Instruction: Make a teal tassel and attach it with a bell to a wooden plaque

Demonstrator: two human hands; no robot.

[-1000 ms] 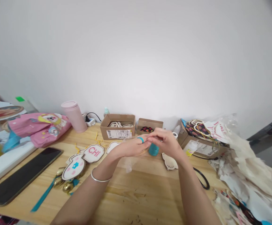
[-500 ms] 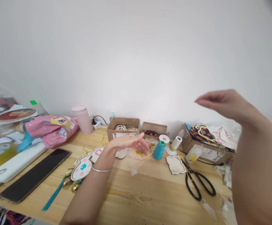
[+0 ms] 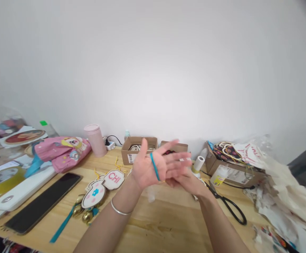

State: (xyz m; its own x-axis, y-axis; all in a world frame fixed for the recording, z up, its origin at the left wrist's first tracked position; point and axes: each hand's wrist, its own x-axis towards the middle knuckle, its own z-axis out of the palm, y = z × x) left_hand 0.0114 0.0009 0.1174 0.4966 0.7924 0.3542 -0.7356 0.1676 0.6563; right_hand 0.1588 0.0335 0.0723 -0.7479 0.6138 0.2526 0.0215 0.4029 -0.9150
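My left hand (image 3: 153,167) is held palm up over the middle of the table with its fingers spread. Around its palm runs a teal loop (image 3: 155,167), which looks like thread or cord. Behind and below those fingers is my right hand (image 3: 186,181), partly covered by them; its fingertips are hidden, so what they hold cannot be made out. To the left lie decorated white tags, one reading CHI (image 3: 114,180), with brass bells (image 3: 87,216) and a teal ribbon (image 3: 63,225) beside them.
Black scissors (image 3: 233,210), a small bottle (image 3: 220,175) and a filled cardboard box (image 3: 237,173) are at the right. Another box (image 3: 128,158) stands near the wall. A phone (image 3: 43,203), a pink pouch (image 3: 65,153) and a pink cup (image 3: 96,140) are at the left.
My right hand has come down and left from its raised place to meet my left hand. My left hand has turned palm up and spread its fingers, showing the teal loop.
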